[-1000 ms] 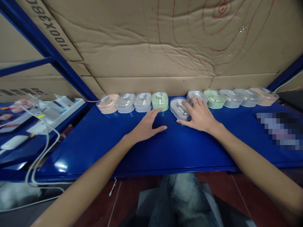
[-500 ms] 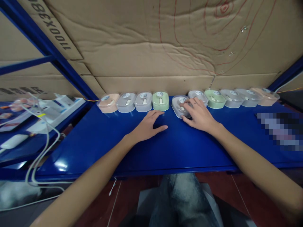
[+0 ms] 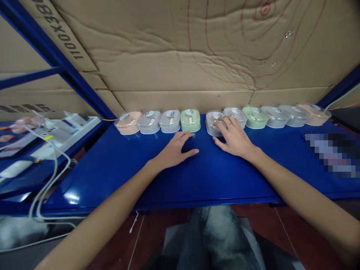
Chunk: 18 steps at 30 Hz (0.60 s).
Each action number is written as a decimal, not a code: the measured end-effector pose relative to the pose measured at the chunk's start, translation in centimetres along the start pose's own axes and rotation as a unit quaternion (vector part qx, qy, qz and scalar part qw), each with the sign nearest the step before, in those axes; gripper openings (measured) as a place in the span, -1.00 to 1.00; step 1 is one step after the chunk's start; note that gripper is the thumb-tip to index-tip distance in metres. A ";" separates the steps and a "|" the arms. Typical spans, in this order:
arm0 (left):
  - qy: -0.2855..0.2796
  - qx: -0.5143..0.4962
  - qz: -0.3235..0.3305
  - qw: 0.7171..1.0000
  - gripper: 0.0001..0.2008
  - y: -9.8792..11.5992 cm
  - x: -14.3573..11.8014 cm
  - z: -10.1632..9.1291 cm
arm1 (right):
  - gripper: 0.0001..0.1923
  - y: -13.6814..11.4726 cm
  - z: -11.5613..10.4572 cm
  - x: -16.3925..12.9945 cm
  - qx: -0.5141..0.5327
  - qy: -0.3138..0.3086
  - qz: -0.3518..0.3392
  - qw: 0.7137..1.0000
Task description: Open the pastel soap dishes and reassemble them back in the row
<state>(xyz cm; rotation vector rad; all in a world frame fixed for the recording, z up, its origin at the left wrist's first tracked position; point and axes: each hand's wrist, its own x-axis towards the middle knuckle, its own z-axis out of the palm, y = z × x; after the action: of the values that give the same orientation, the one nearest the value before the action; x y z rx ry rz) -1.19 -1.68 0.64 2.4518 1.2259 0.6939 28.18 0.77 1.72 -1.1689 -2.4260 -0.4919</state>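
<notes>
A row of small rounded plastic boxes with clear lids runs along the back of the blue tabletop (image 3: 168,180). My right hand (image 3: 232,137) lies over one grey box (image 3: 211,125), its fingertips on or just above the lid and its thumb by the front edge. The fingers are spread and do not close round the box. Left of it is a green box (image 3: 190,122), with a gap between the two. My left hand (image 3: 177,150) is in front of the green box, fingers stretched out, thumb apart, nothing in it.
Grey boxes (image 3: 170,122) and a peach box (image 3: 128,123) stand at left; another green box (image 3: 255,118) and a peach box (image 3: 315,115) at right. Cardboard (image 3: 157,45) rises behind. White cables (image 3: 56,172) hang at left. A pixelated patch covers something at right.
The grey box under my right hand has moved slightly back and now sits straighter beside its right neighbour. My right thumb has shifted a little left. My left hand has stayed nearly still.
</notes>
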 end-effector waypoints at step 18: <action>0.003 0.010 0.004 1.000 -0.42 0.0 0.1 0.0 | -0.24 0.1 1.4 0.3 -0.023 -0.045 0.028 0.998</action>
<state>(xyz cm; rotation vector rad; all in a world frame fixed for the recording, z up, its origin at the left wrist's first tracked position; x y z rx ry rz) -1.16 -1.61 0.60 2.4735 1.2319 0.6951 27.82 1.66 0.66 -1.2994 -2.4621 -0.4899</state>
